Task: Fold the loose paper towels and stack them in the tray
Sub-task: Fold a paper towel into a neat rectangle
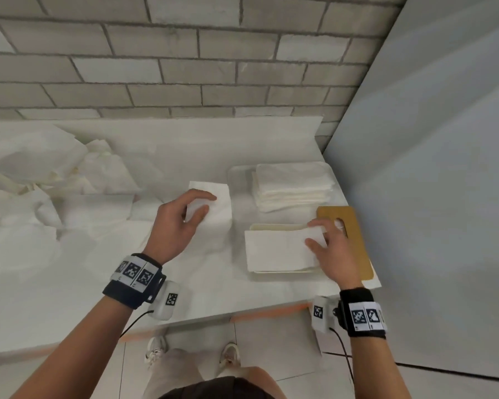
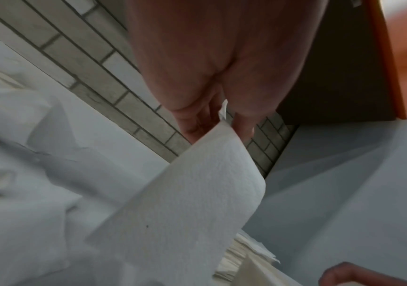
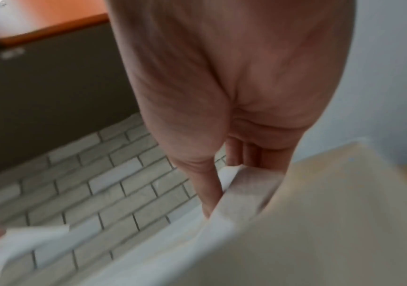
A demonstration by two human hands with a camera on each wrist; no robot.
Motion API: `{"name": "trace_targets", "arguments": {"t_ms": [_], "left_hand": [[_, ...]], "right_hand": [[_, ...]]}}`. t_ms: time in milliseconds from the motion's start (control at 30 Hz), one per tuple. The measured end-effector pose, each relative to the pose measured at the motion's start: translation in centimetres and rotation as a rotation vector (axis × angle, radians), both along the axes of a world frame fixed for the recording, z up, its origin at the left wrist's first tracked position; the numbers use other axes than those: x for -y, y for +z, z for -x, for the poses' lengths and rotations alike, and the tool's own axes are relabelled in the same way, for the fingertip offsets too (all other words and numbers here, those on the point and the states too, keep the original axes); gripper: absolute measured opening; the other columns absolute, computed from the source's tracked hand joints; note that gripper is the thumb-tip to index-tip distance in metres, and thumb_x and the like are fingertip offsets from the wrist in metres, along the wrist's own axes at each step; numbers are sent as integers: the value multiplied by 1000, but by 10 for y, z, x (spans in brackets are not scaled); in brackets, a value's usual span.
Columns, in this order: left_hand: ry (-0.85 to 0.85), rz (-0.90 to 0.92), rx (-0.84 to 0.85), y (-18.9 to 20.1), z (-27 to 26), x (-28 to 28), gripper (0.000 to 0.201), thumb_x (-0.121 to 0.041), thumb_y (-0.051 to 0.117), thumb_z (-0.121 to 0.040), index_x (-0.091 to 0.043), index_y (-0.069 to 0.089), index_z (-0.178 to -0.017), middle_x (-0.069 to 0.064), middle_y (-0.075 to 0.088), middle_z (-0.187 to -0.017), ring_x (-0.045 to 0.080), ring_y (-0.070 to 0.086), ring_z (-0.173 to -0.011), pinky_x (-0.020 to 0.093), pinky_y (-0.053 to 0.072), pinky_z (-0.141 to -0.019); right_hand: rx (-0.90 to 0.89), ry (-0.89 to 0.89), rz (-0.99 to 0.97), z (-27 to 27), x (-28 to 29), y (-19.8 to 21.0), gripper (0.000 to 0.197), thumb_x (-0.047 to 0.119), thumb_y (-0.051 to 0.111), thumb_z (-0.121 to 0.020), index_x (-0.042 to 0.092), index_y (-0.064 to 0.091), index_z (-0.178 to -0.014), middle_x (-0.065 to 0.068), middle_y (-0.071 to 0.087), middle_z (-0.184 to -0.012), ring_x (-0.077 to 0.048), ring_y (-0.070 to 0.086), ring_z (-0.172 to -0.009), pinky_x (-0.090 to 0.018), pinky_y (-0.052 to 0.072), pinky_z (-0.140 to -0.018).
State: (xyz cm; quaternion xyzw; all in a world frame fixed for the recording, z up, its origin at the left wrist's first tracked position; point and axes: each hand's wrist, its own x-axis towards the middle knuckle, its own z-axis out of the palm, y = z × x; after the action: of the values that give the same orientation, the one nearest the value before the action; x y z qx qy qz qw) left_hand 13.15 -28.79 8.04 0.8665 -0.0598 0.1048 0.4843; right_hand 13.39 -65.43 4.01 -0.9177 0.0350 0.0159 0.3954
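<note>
White paper covers most of a pale marble-look counter [image 1: 185, 283] seen from above, set against a grey brick wall [image 1: 185, 67]. The person's left hand [image 1: 179, 223] reaches to the middle of the counter and pinches a folded paper towel [image 1: 216, 208] between thumb and fingers; in the left wrist view the sheet [image 2: 185, 203] hangs from the fingertips [image 2: 197, 123], lifted off the surface. The right hand [image 1: 332, 249] is near the right edge, thumb and fingers curled around the right end of another folded towel [image 1: 280, 249], a long rectangle lying over a shallow cream tray [image 1: 271, 226]. In the right wrist view the thumb [image 3: 209, 185] lies against the folded edge [image 3: 241, 191]. Just right of this tray, partly under the hand, lies a tan board [image 1: 355, 243] with a handle slot. Farther back on the right, a stack of folded towels [image 1: 294, 185] sits in a clear tray [image 1: 236, 180]. On the far left of the counter lies a heap of loose, crumpled paper towels [image 1: 41, 174]. Both wrists wear dark bands with black-and-white square markers. Below the counter edge, the person's shoes show on a tiled floor [image 1: 271, 347].
</note>
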Motion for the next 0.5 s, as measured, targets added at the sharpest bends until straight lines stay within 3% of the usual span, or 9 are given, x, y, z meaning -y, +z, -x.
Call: {"name": "trace_targets", "arguments": {"t_ms": [67, 133, 233, 333, 400, 467, 500], "left_hand": [[-42, -1, 27, 2, 0, 17, 25, -8, 69, -101, -31, 79, -104, -11, 77, -105, 17, 59, -73, 22, 39, -65], [-62, -9, 31, 6, 0, 31, 24, -8, 69, -101, -28, 81, -103, -10, 77, -102, 16, 59, -73, 18, 38, -66], [-86, 21, 31, 16, 2, 50, 23, -9, 70, -101, -28, 81, -105, -11, 78, -103, 15, 61, -76, 20, 39, -66], [-155, 85, -25, 30, 5, 68, 22, -10, 71, -100, -28, 82, -106, -15, 79, -108, 14, 72, -100, 32, 53, -79], [-225, 108, -40, 42, 8, 80, 20, -12, 72, -100, -26, 83, -108, -17, 79, -109, 12, 73, -110, 39, 57, -90], [-286, 166, -49, 55, 9, 94, 17, -13, 74, -100, -23, 84, -109, -16, 80, -110, 10, 73, -112, 45, 57, -95], [-307, 210, -51, 60, 9, 101, 16, -14, 75, -99, -21, 84, -109, -15, 80, -110, 11, 74, -112, 48, 57, -97]], "right_hand": [[32, -18, 149, 6, 6, -14, 28, 13, 74, -100, 35, 64, -113, 9, 67, -83, -16, 63, -67, -27, 45, -62], [32, -36, 261, 11, 6, -23, 21, 9, 71, -101, 27, 65, -109, 2, 62, -68, -13, 56, -57, -19, 36, -50], [25, 7, 347, 15, 1, -26, 13, 7, 69, -102, 19, 67, -105, -1, 69, -81, -18, 63, -71, -27, 36, -57], [23, 35, 384, 15, 0, -14, 13, 20, 69, -105, 20, 68, -118, -5, 73, -107, -25, 70, -91, -32, 44, -70], [146, -14, 254, 18, 1, 9, 16, 36, 61, -110, 31, 67, -124, 6, 72, -123, -18, 71, -99, -33, 53, -78], [248, -10, -173, 28, -8, 43, 29, 46, 55, -112, 36, 60, -139, 16, 66, -139, -10, 64, -127, -32, 53, -100], [236, 59, -420, 33, -16, 60, 39, 42, 57, -111, 33, 52, -148, 15, 62, -147, -12, 58, -139, -33, 49, -110]]}}
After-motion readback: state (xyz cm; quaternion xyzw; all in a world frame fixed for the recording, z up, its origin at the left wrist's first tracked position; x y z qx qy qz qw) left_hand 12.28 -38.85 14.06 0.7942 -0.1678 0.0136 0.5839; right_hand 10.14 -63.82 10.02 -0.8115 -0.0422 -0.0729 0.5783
